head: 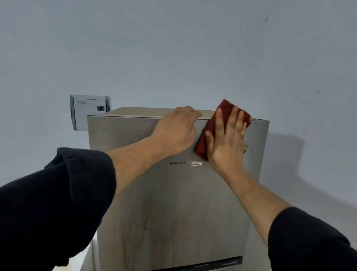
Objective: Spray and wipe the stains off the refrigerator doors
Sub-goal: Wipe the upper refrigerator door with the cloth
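On my feed the upper refrigerator door (171, 196), a flat panel of brushed silver-grey metal, fills the centre of the view and stands against the wall. Several yellow-brown drip stains (146, 218) streak its lower left part, below a printed brand logo (185, 162). One dark red cloth (202, 145), coarse and folded into a rough rectangle, lies flat against the door's upper right corner, its top edge poking above the door.

I see two hands. The right hand (227, 141) presses the cloth to the metal with its palm, its fingers (233, 117) straight and spread, pointing upward. The left hand (176, 131) sits just beside it to the left, fingers curled over the door's top edge, wrist bent. Both forearms are bare, and two black fabric sleeves (58, 201) are pushed up towards the elbows.

One grey-white plastic box (88, 111) is mounted on the smooth pale blue-grey wall (177, 43), behind the fridge's left corner.
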